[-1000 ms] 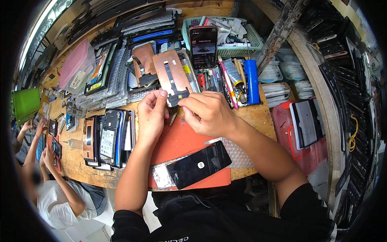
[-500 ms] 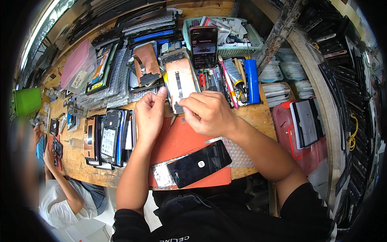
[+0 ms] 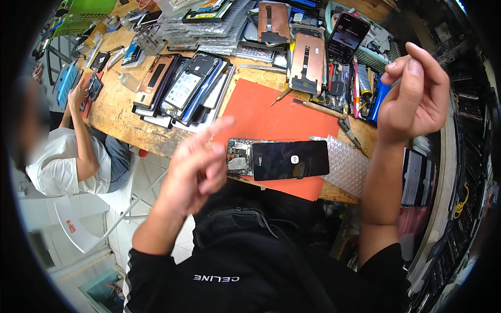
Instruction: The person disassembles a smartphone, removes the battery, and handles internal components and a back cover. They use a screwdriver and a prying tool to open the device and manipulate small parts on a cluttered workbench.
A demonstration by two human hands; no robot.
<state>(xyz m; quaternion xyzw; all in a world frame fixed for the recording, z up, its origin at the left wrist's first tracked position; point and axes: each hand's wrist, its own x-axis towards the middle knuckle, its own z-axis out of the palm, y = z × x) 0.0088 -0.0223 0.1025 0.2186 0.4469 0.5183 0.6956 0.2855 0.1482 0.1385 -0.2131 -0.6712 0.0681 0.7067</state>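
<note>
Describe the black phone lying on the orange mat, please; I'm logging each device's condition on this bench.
The black phone is a flat slab lying lengthwise across the near part of the orange mat, glossy dark screen facing up with a small pale mark at its centre. Its left end overlaps an opened phone body whose metal parts and circuitry show. A sheet of bubble wrap lies just to its right. Neither the left hand nor the right hand touches it; both are raised and empty.

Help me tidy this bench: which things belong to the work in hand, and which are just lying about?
In hand:
left hand, empty
right hand, empty
black phone screen
opened phone
orange mat

Lying about:
copper-backed panel
stacked phones
bubble wrap
blue tube
green basket
</note>
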